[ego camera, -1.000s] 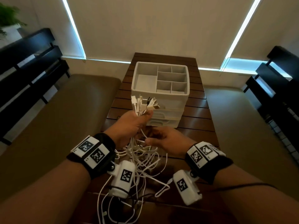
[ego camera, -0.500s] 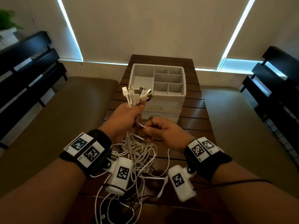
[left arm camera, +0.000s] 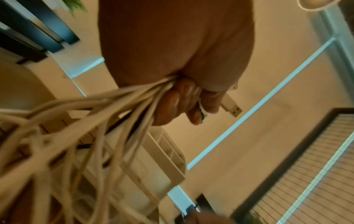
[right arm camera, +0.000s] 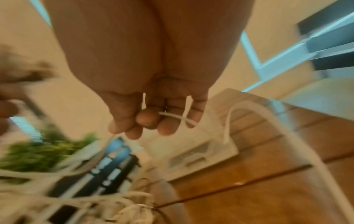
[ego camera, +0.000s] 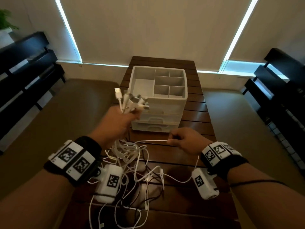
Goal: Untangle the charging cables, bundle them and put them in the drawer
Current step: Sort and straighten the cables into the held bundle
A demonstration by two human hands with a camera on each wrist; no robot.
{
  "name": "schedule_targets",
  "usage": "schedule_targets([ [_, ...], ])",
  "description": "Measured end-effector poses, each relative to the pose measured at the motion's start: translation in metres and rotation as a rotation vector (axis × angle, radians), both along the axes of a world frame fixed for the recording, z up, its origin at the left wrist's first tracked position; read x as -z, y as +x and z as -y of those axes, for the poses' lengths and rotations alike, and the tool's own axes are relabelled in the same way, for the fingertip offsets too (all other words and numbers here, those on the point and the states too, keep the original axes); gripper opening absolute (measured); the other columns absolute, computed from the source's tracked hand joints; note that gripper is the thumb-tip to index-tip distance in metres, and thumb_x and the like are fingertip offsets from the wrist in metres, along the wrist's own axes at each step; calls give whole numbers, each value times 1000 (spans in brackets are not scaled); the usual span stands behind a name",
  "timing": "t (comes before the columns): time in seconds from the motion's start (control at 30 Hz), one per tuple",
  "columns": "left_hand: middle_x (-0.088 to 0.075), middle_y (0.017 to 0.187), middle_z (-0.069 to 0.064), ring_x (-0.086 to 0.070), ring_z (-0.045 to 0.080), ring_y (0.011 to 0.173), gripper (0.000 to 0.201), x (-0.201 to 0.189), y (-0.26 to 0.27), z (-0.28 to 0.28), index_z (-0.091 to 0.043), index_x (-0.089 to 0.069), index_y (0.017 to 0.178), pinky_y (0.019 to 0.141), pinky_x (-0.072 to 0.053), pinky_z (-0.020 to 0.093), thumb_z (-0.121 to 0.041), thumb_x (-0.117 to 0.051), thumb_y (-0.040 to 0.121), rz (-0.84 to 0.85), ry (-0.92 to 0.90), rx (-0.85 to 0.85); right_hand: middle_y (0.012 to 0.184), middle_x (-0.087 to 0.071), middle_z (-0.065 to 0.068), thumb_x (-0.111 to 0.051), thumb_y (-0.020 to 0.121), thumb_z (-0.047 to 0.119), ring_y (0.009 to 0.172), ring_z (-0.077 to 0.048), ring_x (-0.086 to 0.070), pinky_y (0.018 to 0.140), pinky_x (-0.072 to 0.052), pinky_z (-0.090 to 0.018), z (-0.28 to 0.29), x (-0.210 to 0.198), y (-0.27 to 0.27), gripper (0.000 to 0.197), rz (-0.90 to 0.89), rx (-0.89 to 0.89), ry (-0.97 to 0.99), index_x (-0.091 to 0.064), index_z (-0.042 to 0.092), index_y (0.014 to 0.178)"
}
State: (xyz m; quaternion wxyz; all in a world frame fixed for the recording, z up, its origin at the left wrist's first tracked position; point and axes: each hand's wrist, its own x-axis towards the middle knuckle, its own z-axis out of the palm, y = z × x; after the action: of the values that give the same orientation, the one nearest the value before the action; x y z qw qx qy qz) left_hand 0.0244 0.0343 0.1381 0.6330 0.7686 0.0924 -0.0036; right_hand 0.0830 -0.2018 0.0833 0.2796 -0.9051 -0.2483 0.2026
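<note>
My left hand is raised in front of the white drawer unit and grips a bunch of white charging cables just below their plugs, which fan out above the fist. In the left wrist view the cords stream out of the curled fingers, and a USB plug sticks out. The rest of the cables hang in a tangle onto the wooden table. My right hand pinches a single white cable and holds it taut out to the right. The pinch shows blurred in the right wrist view.
The drawer unit has an open divided tray on top and two closed drawers below. Loose cable loops and thin black wires lie on the near table. Beige cushions flank the table, dark benches stand at both sides, and a plant sits far left.
My right hand has moved away to the right, drawing one cable out of the tangle until it is taut. My left hand has lifted the bunch of plugs a little higher and leftward.
</note>
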Motion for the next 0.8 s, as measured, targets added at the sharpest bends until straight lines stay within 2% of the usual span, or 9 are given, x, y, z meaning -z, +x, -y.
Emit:
schedule_targets([
  [0.1,-66,62,3,-52,12,56,20,10,-1,30,-12,-69,83,55,-40,30,-31,-68,87,20,115,86,74,-58,17,-61,92,20,68,8,-53,70,-38,-18,-23,-25,-8,13,59,-63,243,-62,28,81],
  [0.17,-71,73,10,-55,13,63,18,15,-1,43,-14,-72,87,58,-42,29,-32,-69,86,9,131,83,84,-64,17,-61,90,7,75,11,-57,73,-40,-10,-29,-35,-7,14,18,-74,415,-68,19,94],
  [0.23,-69,72,12,-53,15,61,16,17,-1,45,-16,-73,88,56,-40,30,-31,-69,86,-18,110,48,88,-68,10,-61,89,4,82,4,-60,79,-44,-13,-29,-35,-4,10,-29,-92,484,-69,10,94],
  [0.27,-68,75,17,-52,17,62,19,18,0,44,-15,-73,89,56,-40,33,-33,-69,85,-34,101,35,82,-66,11,-61,90,6,77,-1,-59,77,-44,-17,-27,-33,-4,8,-51,-90,493,-67,11,88],
  [0.37,-57,62,13,-48,19,56,21,15,1,36,-14,-69,82,52,-37,34,-36,-71,84,-27,61,-97,69,-57,6,-60,93,17,65,-5,-52,66,-45,-21,-15,-23,-1,14,-77,-6,412,-60,16,78],
  [0.47,-48,52,-2,-42,15,49,18,7,7,26,-19,-64,73,46,-36,28,-30,-72,84,-3,-41,-284,72,-57,-1,-58,93,20,66,-10,-51,68,-44,-26,4,-9,4,16,-84,57,299,-59,12,79],
  [0.6,-45,49,-5,-40,7,39,17,-2,11,14,-21,-63,74,35,-34,18,-30,-70,87,25,-88,-407,72,-58,2,-57,94,25,67,-10,-51,68,-43,-29,21,11,8,19,-72,159,118,-61,13,81],
  [0.67,-44,51,-5,-39,7,39,17,-4,11,11,-20,-63,80,37,-34,20,-33,-69,87,34,-112,-444,70,-55,4,-56,95,26,65,-9,-49,62,-41,-26,25,17,9,20,-49,196,0,-61,10,85],
  [0.8,-43,55,-2,-39,12,47,25,-2,14,7,-17,-62,84,47,-36,28,-41,-67,87,27,-103,-456,86,-67,-7,-60,93,22,77,-18,-62,72,-55,-36,20,17,4,13,-210,201,41,-64,14,83],
])
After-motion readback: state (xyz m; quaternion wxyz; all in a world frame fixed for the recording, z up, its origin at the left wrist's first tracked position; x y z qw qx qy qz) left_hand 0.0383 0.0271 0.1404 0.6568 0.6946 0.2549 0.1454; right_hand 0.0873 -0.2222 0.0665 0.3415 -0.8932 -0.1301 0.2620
